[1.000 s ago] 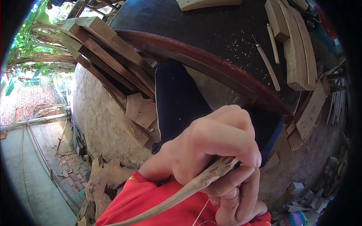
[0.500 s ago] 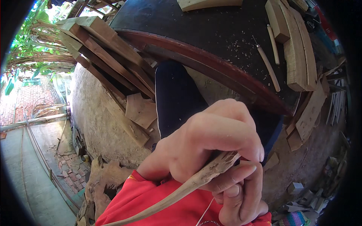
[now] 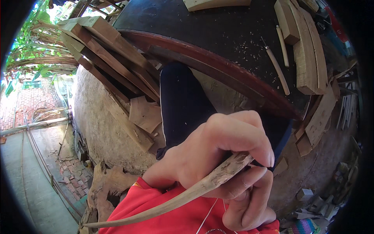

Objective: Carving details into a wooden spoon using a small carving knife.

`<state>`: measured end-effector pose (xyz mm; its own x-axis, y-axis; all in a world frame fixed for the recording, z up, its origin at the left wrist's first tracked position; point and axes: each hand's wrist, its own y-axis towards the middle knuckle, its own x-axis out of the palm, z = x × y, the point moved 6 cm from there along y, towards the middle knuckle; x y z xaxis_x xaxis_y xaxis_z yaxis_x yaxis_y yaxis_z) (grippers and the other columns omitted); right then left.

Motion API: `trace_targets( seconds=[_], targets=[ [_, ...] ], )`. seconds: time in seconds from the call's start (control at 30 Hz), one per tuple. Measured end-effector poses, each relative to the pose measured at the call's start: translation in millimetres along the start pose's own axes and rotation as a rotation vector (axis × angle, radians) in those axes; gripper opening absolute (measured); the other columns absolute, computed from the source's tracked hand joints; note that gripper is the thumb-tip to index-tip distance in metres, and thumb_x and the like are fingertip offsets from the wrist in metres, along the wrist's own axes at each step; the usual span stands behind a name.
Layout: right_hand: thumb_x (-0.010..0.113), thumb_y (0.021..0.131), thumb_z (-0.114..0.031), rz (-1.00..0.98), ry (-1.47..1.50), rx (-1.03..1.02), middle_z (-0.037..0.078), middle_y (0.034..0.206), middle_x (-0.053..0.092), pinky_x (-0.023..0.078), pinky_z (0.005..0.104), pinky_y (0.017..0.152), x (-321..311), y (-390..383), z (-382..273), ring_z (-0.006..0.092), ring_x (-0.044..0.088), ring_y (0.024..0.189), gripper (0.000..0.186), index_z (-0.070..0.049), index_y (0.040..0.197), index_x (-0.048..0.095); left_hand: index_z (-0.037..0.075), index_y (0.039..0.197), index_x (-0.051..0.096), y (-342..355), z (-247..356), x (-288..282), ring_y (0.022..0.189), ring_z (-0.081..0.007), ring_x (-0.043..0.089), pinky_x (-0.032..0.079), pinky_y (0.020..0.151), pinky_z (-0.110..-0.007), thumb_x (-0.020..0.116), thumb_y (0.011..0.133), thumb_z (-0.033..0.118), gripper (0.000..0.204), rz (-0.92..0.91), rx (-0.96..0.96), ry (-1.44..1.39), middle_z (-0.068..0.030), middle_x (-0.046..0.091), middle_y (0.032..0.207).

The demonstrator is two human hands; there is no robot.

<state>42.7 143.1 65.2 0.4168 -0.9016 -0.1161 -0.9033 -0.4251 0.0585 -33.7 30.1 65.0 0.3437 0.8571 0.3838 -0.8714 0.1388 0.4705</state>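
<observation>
A long, slender, curved piece of wood [image 3: 183, 191] slants across my lap. It tapers to a point at the lower left, and its thicker upper end has rough, carved marks. My left hand [image 3: 218, 144] is closed around that thicker end, with the index finger and thumb bent over it. Just below, my right hand [image 3: 249, 202] is closed with curled fingers, their tips close to the carved end. What the right fingers hold, if anything, is hidden.
A dark table [image 3: 218, 35] with a reddish edge stands ahead, scattered with shavings. On it lie a thin-bladed carving tool [image 3: 277, 72], another wooden handle [image 3: 282, 46] and wood blocks [image 3: 306, 58]. Timber beams [image 3: 113, 50] lean at the left; a gnarled wood chunk [image 3: 107, 191] sits below.
Both hands have shifted slightly, my left one a little lower. The curved wood has tilted and moved right, so that its pointed end now shows at the lower left.
</observation>
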Motion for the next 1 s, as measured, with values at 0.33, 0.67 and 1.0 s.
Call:
trace_targets(
  seconds=[0.33, 0.67, 1.0],
  targets=[
    [0.059, 0.100, -0.020, 0.149, -0.117, 0.016, 0.016, 0.092, 0.066, 0.053, 0.0344, 0.069, -5, -4, 24, 0.0233, 0.067, 0.078, 0.028, 0.004, 0.114, 0.055, 0.000, 0.103, 0.052, -1, -8, 7, 0.055, -0.0159, 0.050, 0.037, 0.049, -0.028, 0.083, 0.086, 0.015, 0.038, -0.024, 0.050, 0.013, -0.0106, 0.059, 0.078],
    [0.066, 0.099, -0.026, 0.593, 0.226, 0.122, 0.008, 0.097, 0.054, 0.035, 0.0210, 0.059, -46, 23, 23, 0.0063, 0.047, 0.073, 0.047, 0.003, 0.132, 0.047, -0.005, 0.134, 0.047, 0, -21, -16, 0.089, -0.0247, 0.066, 0.051, 0.082, -0.034, 0.036, 0.105, 0.051, 0.064, 0.186, -0.113, 0.209, -0.0243, 0.065, 0.110],
    [0.075, 0.097, -0.022, 0.407, -0.057, -0.140, 0.000, 0.084, 0.063, 0.035, 0.0202, 0.052, -34, 59, -3, 0.0014, 0.048, 0.062, 0.030, 0.001, 0.111, 0.063, -0.006, 0.151, 0.037, 2, -11, 0, 0.139, -0.0345, 0.051, 0.038, 0.116, -0.045, 0.034, 0.109, 0.039, 0.062, 0.046, -0.092, -0.116, -0.0277, 0.048, 0.152]
  ],
)
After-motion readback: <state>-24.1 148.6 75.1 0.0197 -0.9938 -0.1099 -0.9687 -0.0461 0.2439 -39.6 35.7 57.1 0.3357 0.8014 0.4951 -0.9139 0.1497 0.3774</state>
